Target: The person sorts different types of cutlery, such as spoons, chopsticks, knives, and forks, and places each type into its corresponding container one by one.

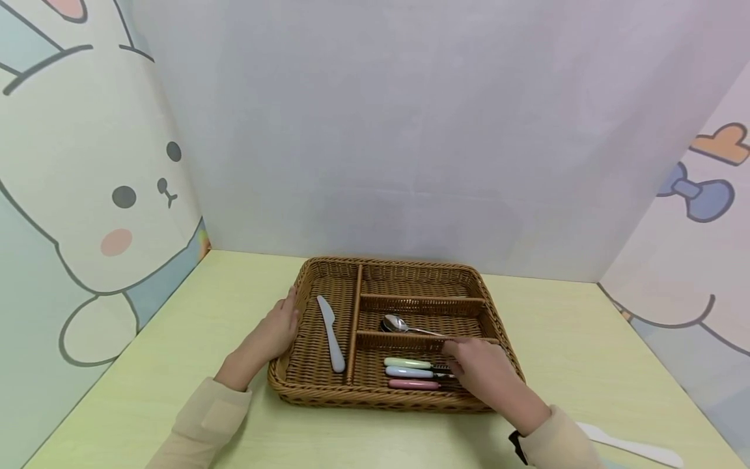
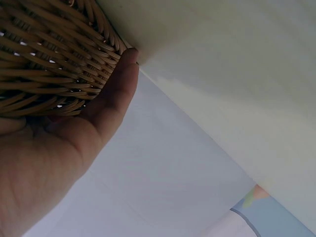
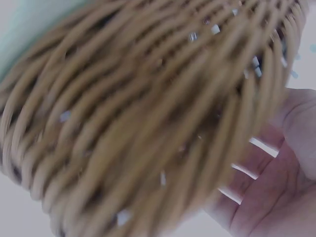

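Observation:
A brown wicker cutlery basket (image 1: 422,405) with dividers stands on the table. My left hand (image 1: 284,326) rests against its left side, fingers (image 2: 116,98) stretched along the woven outer wall. My right hand (image 1: 483,368) reaches over the right side into the basket; its fingertips pinch the handle end of a metal spoon (image 1: 396,323). That spoon's bowl lies in the middle right compartment, its handle crossing the divider. Beneath this hand, in the front compartment, lie utensils with a green handle (image 1: 407,363), a blue handle (image 1: 410,372) and a pink handle (image 1: 413,385), their metal ends partly hidden.
A white knife (image 1: 332,335) lies in the long left compartment. Another white utensil (image 1: 633,446), seemingly a knife, is on the table at the front right, beside the right sleeve. A pale wall (image 1: 410,130) rises behind the basket, with cartoon-printed panels on both sides.

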Available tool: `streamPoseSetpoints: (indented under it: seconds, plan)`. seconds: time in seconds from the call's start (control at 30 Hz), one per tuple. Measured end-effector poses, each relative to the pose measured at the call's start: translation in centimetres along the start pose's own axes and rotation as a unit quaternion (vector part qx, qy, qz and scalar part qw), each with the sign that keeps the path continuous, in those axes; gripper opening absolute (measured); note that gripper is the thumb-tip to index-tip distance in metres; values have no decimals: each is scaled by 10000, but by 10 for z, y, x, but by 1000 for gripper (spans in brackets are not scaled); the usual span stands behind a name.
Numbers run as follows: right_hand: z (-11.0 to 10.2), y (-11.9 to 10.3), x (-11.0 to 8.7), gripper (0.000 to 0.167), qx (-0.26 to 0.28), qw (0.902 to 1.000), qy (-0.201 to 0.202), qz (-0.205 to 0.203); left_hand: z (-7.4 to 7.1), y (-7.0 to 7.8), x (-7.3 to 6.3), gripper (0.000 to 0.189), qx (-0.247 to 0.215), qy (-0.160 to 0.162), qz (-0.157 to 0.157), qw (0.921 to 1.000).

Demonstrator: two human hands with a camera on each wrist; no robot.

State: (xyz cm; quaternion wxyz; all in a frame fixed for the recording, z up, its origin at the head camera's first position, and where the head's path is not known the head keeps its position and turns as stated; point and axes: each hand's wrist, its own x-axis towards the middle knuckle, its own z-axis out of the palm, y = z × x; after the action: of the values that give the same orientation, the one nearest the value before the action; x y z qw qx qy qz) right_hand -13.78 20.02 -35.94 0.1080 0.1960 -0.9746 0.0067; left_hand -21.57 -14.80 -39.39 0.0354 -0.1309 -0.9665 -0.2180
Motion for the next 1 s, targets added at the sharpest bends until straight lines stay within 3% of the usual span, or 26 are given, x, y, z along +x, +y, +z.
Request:
streamPoseSetpoints:
  seconds: [0.27,0.57,0.83,1.0]
  plan:
    - [-19,20,-15,13,62,9990,110,432,-2,1,-1,53,-7,-21,-4,10000]
    - [-27,49,-42,13,151,9959,313,836,-2,0,0,53,3,4,77,10000]
    - [-23,82,-73,14,193,9914,155,1283,0,0,-1,53,-23,23,97,9999]
    - [-15,103,-93,17,300,9876,-206,1529,1,-1,0,53,11,42,98,9999]
